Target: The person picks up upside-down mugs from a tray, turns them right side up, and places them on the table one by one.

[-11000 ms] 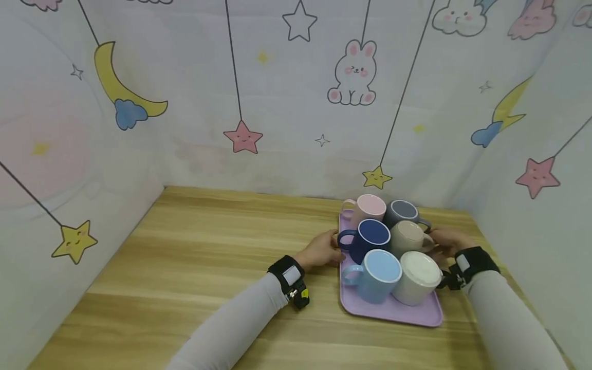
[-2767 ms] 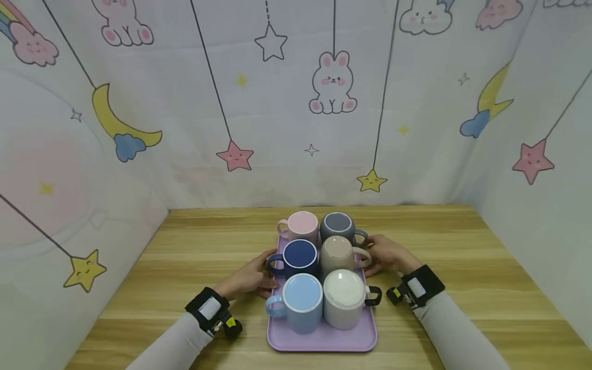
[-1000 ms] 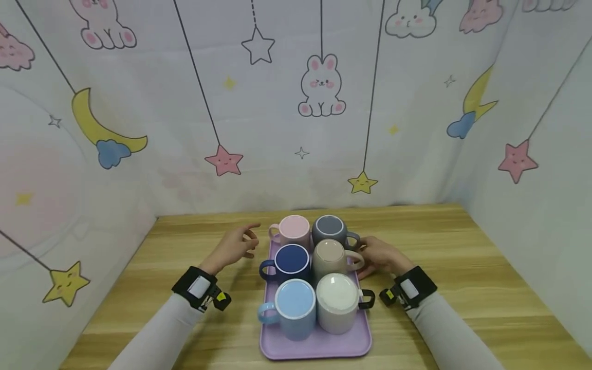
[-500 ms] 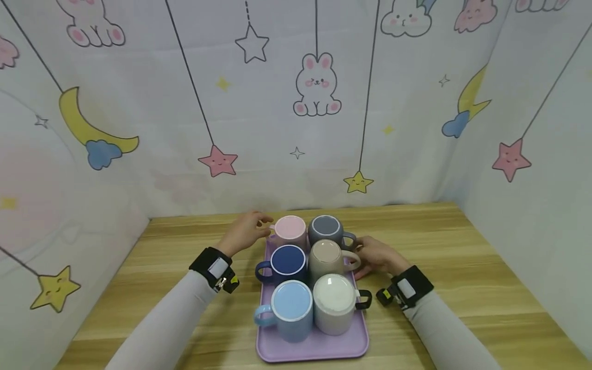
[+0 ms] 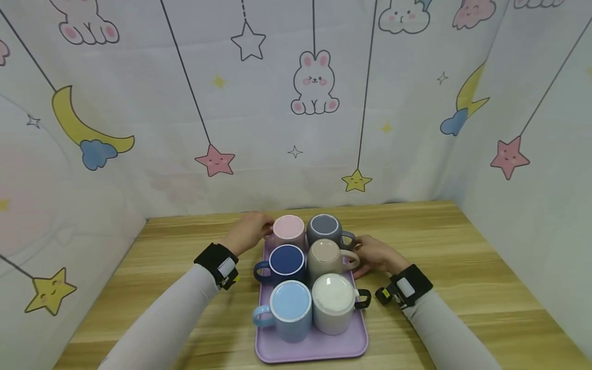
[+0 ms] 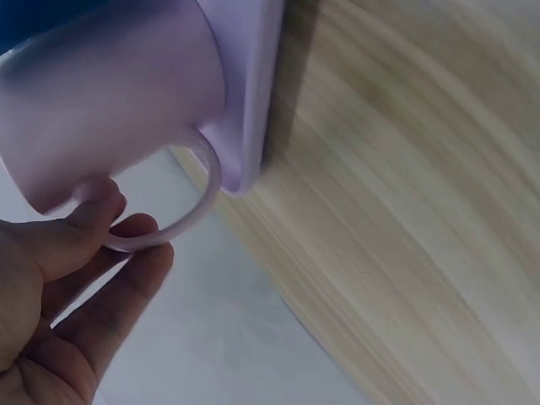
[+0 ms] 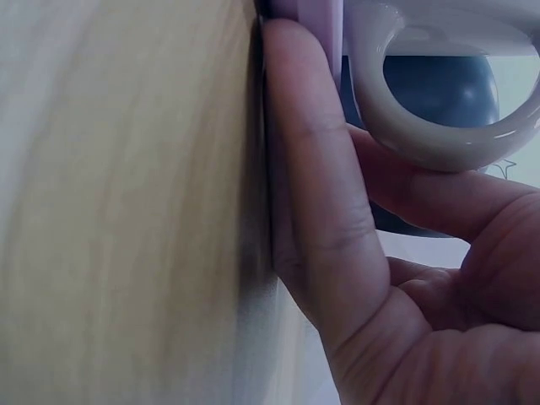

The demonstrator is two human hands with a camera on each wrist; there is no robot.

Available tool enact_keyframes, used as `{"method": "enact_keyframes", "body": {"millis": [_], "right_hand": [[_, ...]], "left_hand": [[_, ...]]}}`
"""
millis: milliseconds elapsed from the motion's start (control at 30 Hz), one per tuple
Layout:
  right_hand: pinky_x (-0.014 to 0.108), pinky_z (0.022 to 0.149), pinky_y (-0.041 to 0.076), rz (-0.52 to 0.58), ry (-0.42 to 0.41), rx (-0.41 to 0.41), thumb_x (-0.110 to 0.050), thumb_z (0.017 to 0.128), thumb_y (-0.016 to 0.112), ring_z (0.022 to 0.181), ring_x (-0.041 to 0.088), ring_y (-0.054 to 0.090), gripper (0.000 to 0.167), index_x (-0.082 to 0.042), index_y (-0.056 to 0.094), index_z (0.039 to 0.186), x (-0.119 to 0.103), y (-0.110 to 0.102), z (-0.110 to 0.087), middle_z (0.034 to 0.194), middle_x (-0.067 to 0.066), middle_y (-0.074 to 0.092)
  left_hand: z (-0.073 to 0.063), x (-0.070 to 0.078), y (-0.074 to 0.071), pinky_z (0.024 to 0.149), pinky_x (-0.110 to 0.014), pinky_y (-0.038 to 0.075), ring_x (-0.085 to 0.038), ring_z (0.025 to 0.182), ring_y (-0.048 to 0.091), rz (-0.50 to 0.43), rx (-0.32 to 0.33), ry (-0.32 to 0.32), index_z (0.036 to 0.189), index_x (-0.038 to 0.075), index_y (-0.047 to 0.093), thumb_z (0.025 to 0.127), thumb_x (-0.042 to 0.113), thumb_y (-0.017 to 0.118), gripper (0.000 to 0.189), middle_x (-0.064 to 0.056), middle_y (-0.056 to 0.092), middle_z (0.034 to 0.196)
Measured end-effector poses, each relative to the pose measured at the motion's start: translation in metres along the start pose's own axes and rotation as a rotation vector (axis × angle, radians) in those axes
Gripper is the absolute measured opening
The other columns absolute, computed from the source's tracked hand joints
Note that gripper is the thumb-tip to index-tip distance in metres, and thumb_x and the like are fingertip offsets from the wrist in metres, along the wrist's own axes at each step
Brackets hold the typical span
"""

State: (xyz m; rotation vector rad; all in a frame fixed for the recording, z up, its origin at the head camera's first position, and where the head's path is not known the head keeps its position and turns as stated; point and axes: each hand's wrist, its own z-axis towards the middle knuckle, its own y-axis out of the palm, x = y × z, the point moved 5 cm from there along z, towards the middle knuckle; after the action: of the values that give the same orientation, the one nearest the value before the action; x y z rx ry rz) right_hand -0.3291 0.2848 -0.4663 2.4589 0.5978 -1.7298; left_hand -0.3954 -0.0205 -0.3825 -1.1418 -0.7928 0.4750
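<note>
Left hand: our left hand (image 5: 250,231) sits at the far left corner of the lilac plastic tray (image 5: 314,352), against the glossy pale pink ceramic mug (image 5: 289,230). The wrist view shows the fingers (image 6: 101,287) loosely curled, the thumb and forefinger touching the mug's thin ring handle (image 6: 181,224) but not yet closed round it.

Pink mug: it stands upright in the tray's far left place, beside the dark grey mug (image 5: 326,228) and behind the navy blue mug (image 5: 285,263).

Key relation: the pink mug's handle points left, out over the tray's edge and straight toward our left fingers; the mug's long axis is vertical. We judge the left hand to be the nearer one by far.

Right hand: our right hand (image 5: 376,254) lies flat along the tray's right edge, its fingers (image 7: 312,160) straight and pressed against the rim, beneath the handle of the beige mug (image 5: 326,257).

Near row: a light blue mug (image 5: 290,308) and a white mug (image 5: 334,303) stand upright at the near end of the tray.

Support: the tray rests on a pale wooden table (image 5: 462,267).
</note>
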Motion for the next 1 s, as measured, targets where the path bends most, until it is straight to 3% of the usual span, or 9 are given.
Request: {"method": "enact_keyframes", "body": {"millis": [233, 433, 767, 1000], "right_hand": [[0.041, 0.069, 0.066, -0.001, 0.002, -0.005, 0.008, 0.094, 0.052, 0.077, 0.028, 0.069, 0.042, 0.015, 0.045, 0.136, -0.001, 0.003, 0.000, 0.111, 0.024, 0.057], [0.041, 0.069, 0.066, -0.005, 0.018, -0.001, 0.007, 0.096, 0.055, 0.078, 0.028, 0.069, 0.046, 0.016, 0.041, 0.139, 0.000, 0.005, -0.001, 0.110, 0.026, 0.058], [0.043, 0.071, 0.066, 0.008, 0.010, -0.001, 0.009, 0.095, 0.051, 0.087, 0.029, 0.068, 0.039, 0.014, 0.045, 0.133, 0.002, 0.005, 0.000, 0.110, 0.025, 0.058], [0.044, 0.071, 0.066, 0.001, -0.002, 0.000, 0.010, 0.093, 0.051, 0.084, 0.030, 0.067, 0.038, 0.015, 0.047, 0.131, 0.000, 0.002, 0.000, 0.109, 0.024, 0.056]], "left_hand": [[-0.004, -0.006, 0.001, 0.071, -0.029, 0.058, -0.013, 0.077, 0.062, -0.025, 0.006, 0.045, 0.091, 0.009, 0.076, 0.099, 0.000, 0.068, 0.015, 0.002, 0.069, 0.082], [-0.006, -0.011, 0.004, 0.071, -0.029, 0.059, -0.013, 0.078, 0.064, -0.088, 0.009, 0.019, 0.093, 0.009, 0.078, 0.099, 0.004, 0.069, 0.012, 0.001, 0.071, 0.085], [-0.013, -0.017, 0.007, 0.068, -0.028, 0.059, -0.017, 0.077, 0.068, -0.112, 0.143, 0.042, 0.095, 0.007, 0.079, 0.098, 0.011, 0.070, 0.010, 0.000, 0.073, 0.085], [-0.015, -0.016, -0.006, 0.069, -0.032, 0.058, -0.019, 0.081, 0.069, -0.174, 0.196, -0.039, 0.101, 0.005, 0.079, 0.099, 0.013, 0.070, 0.012, -0.004, 0.076, 0.093]]}}
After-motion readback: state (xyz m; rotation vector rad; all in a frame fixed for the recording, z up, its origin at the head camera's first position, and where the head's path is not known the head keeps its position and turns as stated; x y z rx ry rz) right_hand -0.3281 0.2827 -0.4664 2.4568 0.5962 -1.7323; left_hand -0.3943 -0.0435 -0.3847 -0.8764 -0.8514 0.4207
